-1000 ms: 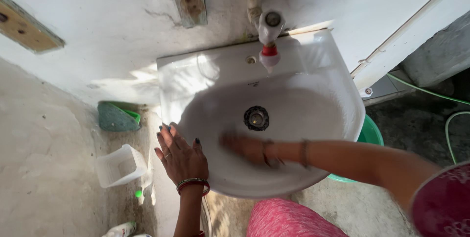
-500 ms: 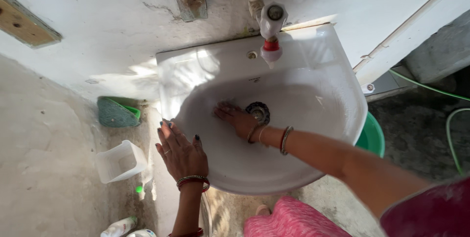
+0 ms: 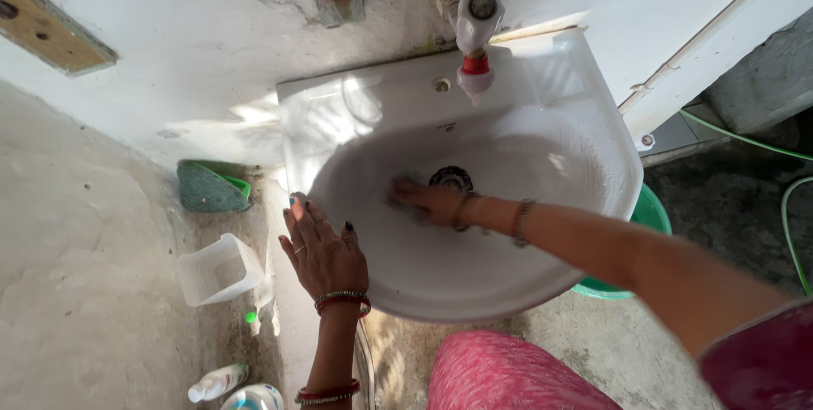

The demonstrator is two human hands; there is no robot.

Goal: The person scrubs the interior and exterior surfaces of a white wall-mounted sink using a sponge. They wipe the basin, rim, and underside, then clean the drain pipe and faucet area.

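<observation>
Head view: we see one white oval ceramic washbasin (image 3: 542,274) fixed to the whitewashed wall, its bowl smooth and wet-looking, one dark round drain (image 3: 450,178) at its middle.
Right hand (image 3: 421,200): blurred, pressed on the bowl beside the drain; we cannot tell its grip.
Left hand (image 3: 323,251): fingers spread flat on the basin's near-left rim, holding nothing.
Counts: one white plastic tap (image 3: 474,41), one green tub (image 3: 648,224), two bottles (image 3: 218,381).

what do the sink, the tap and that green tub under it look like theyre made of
Sink: likely glazed ceramic, glossy white with bright sun glare on its smooth rim. Tap: looks like white plastic with a red collar, matte, no metallic shine. Green tub: probably plastic, with an even bright colour and a thin rim; mostly hidden below the sink. The right hand rubs the bowl; the left hand rests on the rim.
</observation>
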